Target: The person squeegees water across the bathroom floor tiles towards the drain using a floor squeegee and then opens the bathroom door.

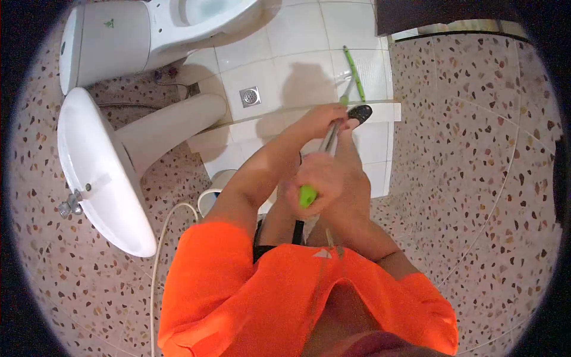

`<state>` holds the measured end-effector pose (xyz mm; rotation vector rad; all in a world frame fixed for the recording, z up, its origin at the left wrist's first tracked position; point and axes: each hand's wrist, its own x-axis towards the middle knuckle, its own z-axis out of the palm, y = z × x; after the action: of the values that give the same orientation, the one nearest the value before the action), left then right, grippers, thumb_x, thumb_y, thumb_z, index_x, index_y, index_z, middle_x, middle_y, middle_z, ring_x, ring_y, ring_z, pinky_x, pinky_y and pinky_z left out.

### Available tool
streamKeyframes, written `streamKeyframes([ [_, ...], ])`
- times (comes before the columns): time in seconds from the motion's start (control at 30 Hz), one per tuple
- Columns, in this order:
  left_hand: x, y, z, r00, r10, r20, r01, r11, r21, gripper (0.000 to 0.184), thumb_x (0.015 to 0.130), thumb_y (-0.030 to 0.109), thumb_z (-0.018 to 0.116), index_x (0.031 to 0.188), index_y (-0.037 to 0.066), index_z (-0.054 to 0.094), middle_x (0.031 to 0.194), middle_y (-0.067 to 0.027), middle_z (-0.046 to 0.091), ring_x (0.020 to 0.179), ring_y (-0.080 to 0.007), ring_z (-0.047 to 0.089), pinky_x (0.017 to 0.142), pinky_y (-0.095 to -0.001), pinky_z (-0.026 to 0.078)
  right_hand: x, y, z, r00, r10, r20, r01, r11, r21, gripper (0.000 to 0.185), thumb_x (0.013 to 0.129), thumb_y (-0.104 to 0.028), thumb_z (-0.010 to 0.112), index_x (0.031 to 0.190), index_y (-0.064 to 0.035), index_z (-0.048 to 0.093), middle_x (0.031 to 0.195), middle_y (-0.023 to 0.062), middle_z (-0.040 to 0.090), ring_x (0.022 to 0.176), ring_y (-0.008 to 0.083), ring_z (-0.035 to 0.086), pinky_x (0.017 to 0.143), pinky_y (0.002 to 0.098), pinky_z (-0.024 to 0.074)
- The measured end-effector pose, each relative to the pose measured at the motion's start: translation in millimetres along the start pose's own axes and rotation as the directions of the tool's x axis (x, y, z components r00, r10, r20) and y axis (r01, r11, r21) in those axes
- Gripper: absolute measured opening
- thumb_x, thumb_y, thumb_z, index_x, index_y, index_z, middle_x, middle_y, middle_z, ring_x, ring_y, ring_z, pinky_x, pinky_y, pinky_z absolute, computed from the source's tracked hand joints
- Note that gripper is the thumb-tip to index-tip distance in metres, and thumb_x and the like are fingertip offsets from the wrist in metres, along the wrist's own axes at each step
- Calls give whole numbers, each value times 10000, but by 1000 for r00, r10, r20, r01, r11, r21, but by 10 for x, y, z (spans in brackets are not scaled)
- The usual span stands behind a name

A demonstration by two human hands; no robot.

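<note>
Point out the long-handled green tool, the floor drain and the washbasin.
Long-handled green tool [328, 140]: head view, on its metal pole.
Floor drain [250, 96]: head view, on its round grate.
Washbasin [107, 178]: head view, inside its bowl.

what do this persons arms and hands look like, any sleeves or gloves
Bright orange, short fabric sleeves cover the upper arms, leaving the forearms bare. The ungloved left hand and ungloved right hand are bare too; the right one is blurred, hiding finer details.

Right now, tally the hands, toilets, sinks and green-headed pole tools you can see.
Hands: 2, left hand and right hand
Toilet: 1
Sink: 1
Green-headed pole tool: 1
Total: 5
</note>
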<state>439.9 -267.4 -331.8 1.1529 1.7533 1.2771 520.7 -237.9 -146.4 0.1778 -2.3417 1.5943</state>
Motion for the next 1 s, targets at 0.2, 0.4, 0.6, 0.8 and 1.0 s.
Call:
streamKeyframes([
  [0.2, -1009, 180, -539, 994, -113, -15, 113, 993, 19, 96, 759, 114, 615, 783, 34, 568, 886, -139, 598, 964, -338, 569, 796, -395, 452, 2, -428, 793, 999, -52, -16, 54, 986, 159, 226, 547, -71, 671, 581, -123, 454, 530, 31, 454, 467, 228, 463, 495, 330, 387],
  [0.4, -1527, 188, -666, 971, -194, -137, 199, 980, 25, 73, 752, 91, 617, 783, 52, 564, 925, -160, 615, 1060, -341, 540, 821, -394, 460, -89, -641, 1289, 998, -26, -48, 37, 967, 250, 238, 563, -76, 684, 574, -131, 453, 523, 20, 450, 455, 217, 461, 496, 321, 392],
  [0.6, -1845, 287, -770, 941, -296, -163, 300, 954, 0, 65, 760, 97, 602, 805, 55, 583, 929, -161, 615, 1085, -331, 529, 836, -374, 451, -117, -781, 1528, 998, -47, -46, 58, 954, 294, 241, 567, -73, 685, 569, -135, 452, 529, 6, 462, 459, 201, 474, 509, 311, 411],
  [0.8, -2028, 271, -763, 940, -299, -164, 296, 954, -40, 116, 772, 125, 649, 813, 40, 581, 986, -187, 608, 1074, -357, 527, 841, -396, 445, -171, -849, 1605, 997, -64, -35, 72, 936, 344, 243, 560, -67, 691, 576, -133, 459, 536, 6, 475, 458, 201, 477, 511, 307, 415],
  [1.0, -2158, 292, -781, 927, -337, -163, 339, 941, -14, 146, 766, 152, 667, 815, 40, 586, 1009, -206, 597, 1075, -372, 519, 848, -405, 440, -181, -936, 1632, 996, -65, -58, 82, 928, 363, 244, 554, -62, 695, 582, -127, 462, 536, 11, 478, 457, 202, 479, 499, 312, 412],
])
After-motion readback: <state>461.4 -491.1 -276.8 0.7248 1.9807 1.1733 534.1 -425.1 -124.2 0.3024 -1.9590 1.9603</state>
